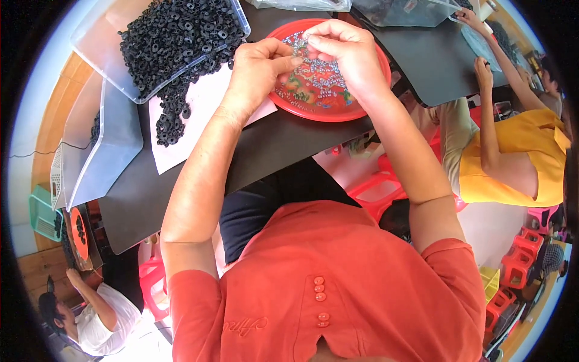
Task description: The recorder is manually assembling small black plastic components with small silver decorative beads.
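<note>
Both hands are raised over a round red tray [307, 113] with a printed pattern, which holds many small silvery metal pieces [325, 81], perhaps springs or screws. My left hand [256, 69] is at the tray's left side, thumb and fingers pinched together. Close beside it, my right hand [350, 54] pinches with thumb and forefinger near the tray's far side. Whatever lies between the fingertips is too small to make out. Left of my left hand, small black ring-shaped parts [181, 42] spill from a clear plastic bin [96, 36] onto a pale pink sheet [208, 111].
The dark table [265, 145] runs beneath everything. Another clear bin [108, 151] stands at its left edge. At the right, a co-worker in yellow [512, 157] reaches over a second dark table [434, 72]. A person in white [111, 320] sits lower left. Red stools [518, 265] stand right.
</note>
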A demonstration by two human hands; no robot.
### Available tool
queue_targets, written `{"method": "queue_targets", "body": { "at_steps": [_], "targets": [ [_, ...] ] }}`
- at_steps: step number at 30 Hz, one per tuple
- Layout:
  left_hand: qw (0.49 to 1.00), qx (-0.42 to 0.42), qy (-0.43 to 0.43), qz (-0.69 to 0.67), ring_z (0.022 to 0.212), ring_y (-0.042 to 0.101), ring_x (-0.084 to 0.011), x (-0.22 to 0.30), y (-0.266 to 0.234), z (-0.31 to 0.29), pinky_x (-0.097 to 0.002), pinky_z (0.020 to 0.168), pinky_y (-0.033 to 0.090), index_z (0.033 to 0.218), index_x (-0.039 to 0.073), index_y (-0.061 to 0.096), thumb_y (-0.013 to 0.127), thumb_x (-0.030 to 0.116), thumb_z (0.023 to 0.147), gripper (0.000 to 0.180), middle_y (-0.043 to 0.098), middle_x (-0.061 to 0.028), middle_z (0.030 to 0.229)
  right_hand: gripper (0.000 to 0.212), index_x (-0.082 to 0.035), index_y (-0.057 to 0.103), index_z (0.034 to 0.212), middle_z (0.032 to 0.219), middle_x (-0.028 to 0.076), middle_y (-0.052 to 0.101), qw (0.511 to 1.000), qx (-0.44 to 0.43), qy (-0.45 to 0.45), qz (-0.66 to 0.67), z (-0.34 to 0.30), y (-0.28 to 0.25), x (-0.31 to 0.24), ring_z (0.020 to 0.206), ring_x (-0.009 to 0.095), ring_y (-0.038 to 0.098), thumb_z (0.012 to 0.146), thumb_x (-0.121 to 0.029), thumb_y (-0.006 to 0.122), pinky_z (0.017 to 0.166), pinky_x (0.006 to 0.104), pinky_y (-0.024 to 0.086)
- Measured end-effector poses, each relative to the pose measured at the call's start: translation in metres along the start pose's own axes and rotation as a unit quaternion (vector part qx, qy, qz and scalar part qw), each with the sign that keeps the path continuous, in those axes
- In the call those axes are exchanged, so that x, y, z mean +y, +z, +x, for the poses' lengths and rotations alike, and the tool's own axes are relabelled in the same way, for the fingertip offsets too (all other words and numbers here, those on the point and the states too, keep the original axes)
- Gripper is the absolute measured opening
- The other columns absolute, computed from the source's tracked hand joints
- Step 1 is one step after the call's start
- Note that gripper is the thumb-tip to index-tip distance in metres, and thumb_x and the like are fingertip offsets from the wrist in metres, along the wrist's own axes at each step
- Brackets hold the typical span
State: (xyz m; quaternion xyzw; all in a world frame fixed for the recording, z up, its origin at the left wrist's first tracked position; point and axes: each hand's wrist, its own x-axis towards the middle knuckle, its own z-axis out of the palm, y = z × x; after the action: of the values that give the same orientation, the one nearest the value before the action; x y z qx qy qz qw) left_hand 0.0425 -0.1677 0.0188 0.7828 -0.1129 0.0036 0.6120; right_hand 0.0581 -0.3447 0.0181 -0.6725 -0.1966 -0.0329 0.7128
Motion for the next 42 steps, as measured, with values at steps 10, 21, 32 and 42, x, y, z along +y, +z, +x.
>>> {"method": "queue_targets", "body": {
  "at_steps": [10,21,32,42],
  "targets": [
    [1.0,-0.011,-0.01,0.012,0.053,0.053,-0.0055,0.005,0.0,-0.004,-0.0195,0.045,0.038,0.081,0.002,0.067,0.073,0.01,0.081,0.01,0.063,-0.0009,0.066,0.008,0.0,0.062,0.089,0.072,0.008,0.065,0.982,0.008,-0.154,-0.106,0.006,0.012,0.02,0.068,0.011,0.061,0.086,-0.007,0.062,0.06,0.0272,0.048],
    [0.952,-0.141,-0.131,-0.236,0.053,0.057,-0.0137,0.005,-0.017,-0.001,-0.0216,0.041,0.039,0.088,-0.002,0.065,0.062,0.016,0.09,0.018,0.063,-0.0079,0.072,0.005,0.002,0.062,0.089,0.077,0.004,0.064,0.992,0.033,-0.115,0.048,-0.004,0.022,0.006,0.069,0.008,0.06,0.089,0.0,0.058,0.062,0.0234,0.049],
    [0.977,-0.068,-0.061,-0.193,0.054,0.058,-0.0135,0.002,-0.008,-0.003,-0.0205,0.041,0.04,0.089,-0.002,0.064,0.067,0.013,0.086,0.015,0.064,-0.0081,0.073,0.004,0.002,0.063,0.089,0.075,0.004,0.064,0.991,0.077,-0.1,0.053,-0.01,0.027,0.006,0.068,0.008,0.059,0.087,-0.002,0.062,0.061,0.0225,0.048],
    [0.997,-0.039,-0.057,0.037,0.054,0.052,-0.0065,0.003,-0.028,0.006,-0.02,0.047,0.037,0.081,0.0,0.068,0.067,0.012,0.083,0.012,0.064,-0.0046,0.068,0.004,0.001,0.066,0.085,0.073,0.006,0.066,0.99,0.025,-0.103,-0.091,-0.015,0.012,0.024,0.068,0.007,0.062,0.082,-0.001,0.063,0.06,0.0251,0.049]
  ]
}}
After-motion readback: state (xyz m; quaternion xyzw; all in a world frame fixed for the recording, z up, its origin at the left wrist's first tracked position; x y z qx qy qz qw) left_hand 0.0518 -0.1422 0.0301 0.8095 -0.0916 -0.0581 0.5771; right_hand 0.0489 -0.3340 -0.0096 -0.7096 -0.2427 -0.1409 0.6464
